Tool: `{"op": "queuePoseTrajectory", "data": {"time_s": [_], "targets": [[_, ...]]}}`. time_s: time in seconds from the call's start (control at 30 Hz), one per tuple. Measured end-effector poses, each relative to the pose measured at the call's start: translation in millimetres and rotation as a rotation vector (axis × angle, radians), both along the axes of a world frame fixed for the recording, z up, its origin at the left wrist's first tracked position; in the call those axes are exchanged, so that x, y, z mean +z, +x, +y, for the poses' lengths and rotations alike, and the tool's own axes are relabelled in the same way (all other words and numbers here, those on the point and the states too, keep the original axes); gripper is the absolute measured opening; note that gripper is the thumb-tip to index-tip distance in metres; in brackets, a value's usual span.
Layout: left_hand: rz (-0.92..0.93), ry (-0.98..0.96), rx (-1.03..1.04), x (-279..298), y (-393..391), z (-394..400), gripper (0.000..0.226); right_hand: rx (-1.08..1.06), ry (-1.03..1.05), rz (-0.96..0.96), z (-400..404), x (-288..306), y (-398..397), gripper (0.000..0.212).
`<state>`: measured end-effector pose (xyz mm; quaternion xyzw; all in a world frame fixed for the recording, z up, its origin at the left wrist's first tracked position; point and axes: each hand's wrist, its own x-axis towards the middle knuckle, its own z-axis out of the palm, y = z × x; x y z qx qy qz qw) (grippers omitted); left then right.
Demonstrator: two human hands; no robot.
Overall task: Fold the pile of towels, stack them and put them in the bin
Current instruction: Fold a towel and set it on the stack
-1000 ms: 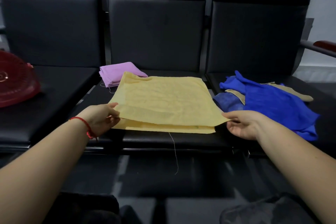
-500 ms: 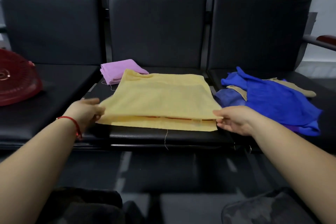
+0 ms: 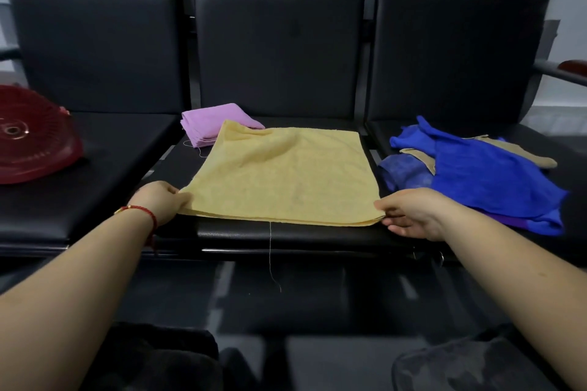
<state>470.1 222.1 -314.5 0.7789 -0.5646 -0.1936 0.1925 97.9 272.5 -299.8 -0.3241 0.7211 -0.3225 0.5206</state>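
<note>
While the yellow towel (image 3: 286, 174), folded once, lies long axis left-right on the seat (image 3: 286, 235), left hand (image 3: 160, 201) and right hand (image 3: 409, 214) fingers pinch its near corners.

the towel (image 3: 286, 174) under my hands is a plain pale yellow, with a thin whitish thread (image 3: 270, 251) hanging off its near edge. behind it the folded towel (image 3: 211, 124) is a soft lilac pink. to my right the heap (image 3: 482, 174) is bright royal blue, with a duller speckled blue piece and tan strips showing through. the seats (image 3: 279, 51) are black all over. at far left sits a dark red ribbed basket (image 3: 31, 143). the cord (image 3: 143, 211) on my left wrist is red.
</note>
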Motion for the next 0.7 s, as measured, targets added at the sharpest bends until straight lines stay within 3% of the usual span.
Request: {"op": "queuePoseTrajectory", "data": {"time_s": [0.2,0.5,0.7], "targets": [[-0.01,-0.027,-0.016,-6.2,-1.3,-6.5,0.035,0.044,0.057,-0.035,1.9,-1.0,-4.4,0.017],[-0.147,0.116,-0.063,-2.7,-2.8,-9.0,0.05,0.092,-0.025,-0.022,2.3,1.1,-0.3,0.015],[-0.132,0.039,-0.084,-4.5,0.5,-5.8,0.035,0.065,-0.041,-0.009,2.0,-0.6,-2.4,0.018]]}}
